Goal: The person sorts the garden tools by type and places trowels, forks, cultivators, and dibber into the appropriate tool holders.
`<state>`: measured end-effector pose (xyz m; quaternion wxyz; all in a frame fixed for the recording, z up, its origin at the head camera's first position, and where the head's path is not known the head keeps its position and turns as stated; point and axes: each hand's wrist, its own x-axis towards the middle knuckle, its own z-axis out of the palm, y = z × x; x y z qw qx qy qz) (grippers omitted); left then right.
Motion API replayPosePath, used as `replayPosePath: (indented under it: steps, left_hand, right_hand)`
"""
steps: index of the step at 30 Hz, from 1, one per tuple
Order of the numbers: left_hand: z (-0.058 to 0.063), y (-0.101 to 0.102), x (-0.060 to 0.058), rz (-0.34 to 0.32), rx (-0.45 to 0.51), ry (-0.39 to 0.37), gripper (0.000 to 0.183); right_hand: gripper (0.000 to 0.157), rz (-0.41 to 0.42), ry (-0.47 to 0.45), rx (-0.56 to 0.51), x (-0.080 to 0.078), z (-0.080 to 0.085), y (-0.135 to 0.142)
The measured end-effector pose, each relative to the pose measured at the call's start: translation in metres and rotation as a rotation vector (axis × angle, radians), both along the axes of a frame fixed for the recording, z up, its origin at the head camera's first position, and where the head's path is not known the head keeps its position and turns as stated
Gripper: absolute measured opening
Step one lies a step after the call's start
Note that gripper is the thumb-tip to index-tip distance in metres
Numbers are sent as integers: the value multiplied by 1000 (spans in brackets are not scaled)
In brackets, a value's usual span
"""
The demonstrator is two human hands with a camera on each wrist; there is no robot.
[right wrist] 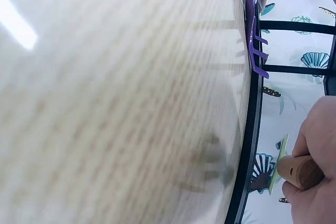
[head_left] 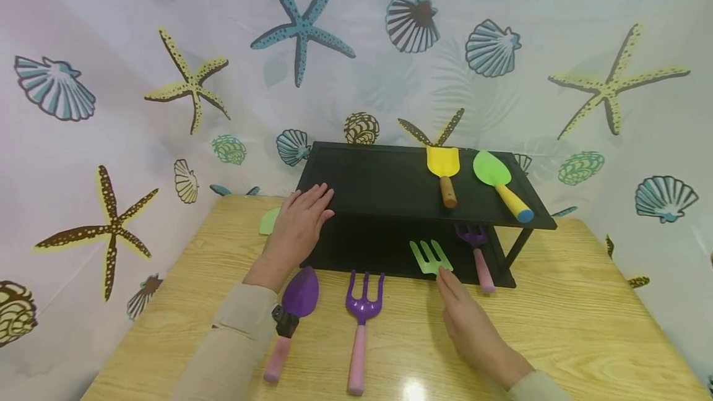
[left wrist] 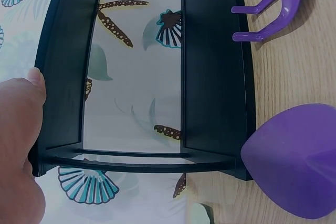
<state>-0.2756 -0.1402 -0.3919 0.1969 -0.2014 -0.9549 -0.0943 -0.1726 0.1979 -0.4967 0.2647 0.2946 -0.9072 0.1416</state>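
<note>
My left hand (head_left: 301,221) rests on the left end of a black two-tier shelf (head_left: 373,181), fingers laid over the upper board. In the left wrist view the thumb (left wrist: 35,85) lies along the board's edge. My right hand (head_left: 473,323) grips a light green hand fork (head_left: 430,260) by its wooden handle (right wrist: 299,171). The fork's three tines point away over the front of the lower board. Just right of it, a purple fork with a pink handle (head_left: 483,271) leans on the lower board, its handle sticking out at the front.
On the upper board lie a yellow shovel (head_left: 443,163) and a green trowel (head_left: 492,169). In front of the shelf, a purple trowel (head_left: 301,293) and another purple fork (head_left: 364,309) lie on the wooden table (head_left: 585,308). A green piece (head_left: 269,221) shows behind my left hand.
</note>
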Motion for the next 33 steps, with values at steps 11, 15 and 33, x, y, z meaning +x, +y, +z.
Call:
replayPosePath:
  steps: [11, 15, 33]
  left_hand:
    - [1, 0, 1, 7, 8, -2, 50]
    - [2, 1, 2, 5, 5, 2, 50]
    - [1, 0, 1, 6, -3, 19, 50]
  right_hand:
    - [51, 21, 14, -28, -23, 0, -2]
    - [48, 17, 41, -14, -33, 0, -3]
    - [37, -88, -43, 58, -61, -8, -19]
